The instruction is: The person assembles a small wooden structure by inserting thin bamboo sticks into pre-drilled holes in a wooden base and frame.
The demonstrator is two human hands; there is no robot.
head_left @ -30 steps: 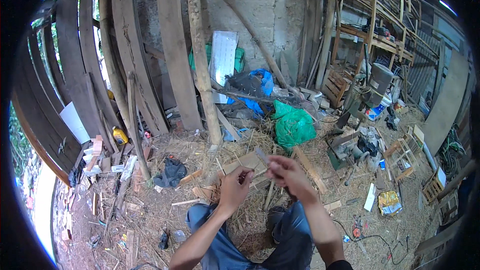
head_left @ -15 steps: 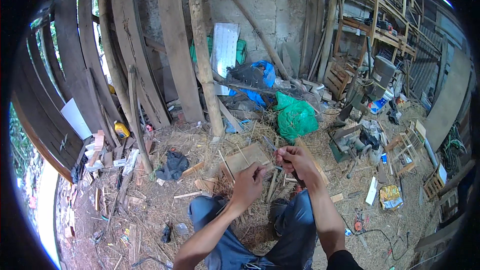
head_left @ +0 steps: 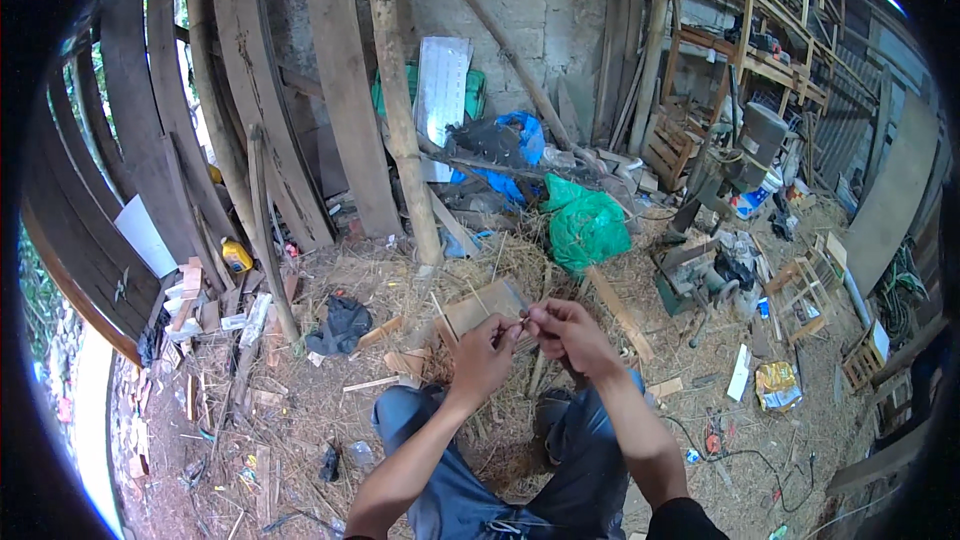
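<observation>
My left hand [head_left: 486,352] is closed in a pinch, its fingertips almost meeting those of my right hand [head_left: 574,334] in front of my knees. Between them is something small and thin, too small to name. My right hand is closed around what looks like a knife; its thin grey blade [head_left: 515,292] shows faintly beyond the fingers, and the rest is mostly hidden. Just past my hands a light wooden board [head_left: 470,308] lies on the straw-strewn ground, with thin wooden sticks [head_left: 443,316] at its left side.
A green plastic bag [head_left: 585,225] and a plank [head_left: 618,312] lie ahead to the right. To the left are a black plastic bag [head_left: 340,325] and a yellow bottle [head_left: 236,256]. A wooden post [head_left: 400,120] stands ahead. At right are a yellow packet [head_left: 778,385] and a dark cable [head_left: 745,455].
My hands have come together, the right moving left and the left lifting slightly, until their fingertips nearly touch. The blade stands out less from my right hand. The whole view has shifted slightly.
</observation>
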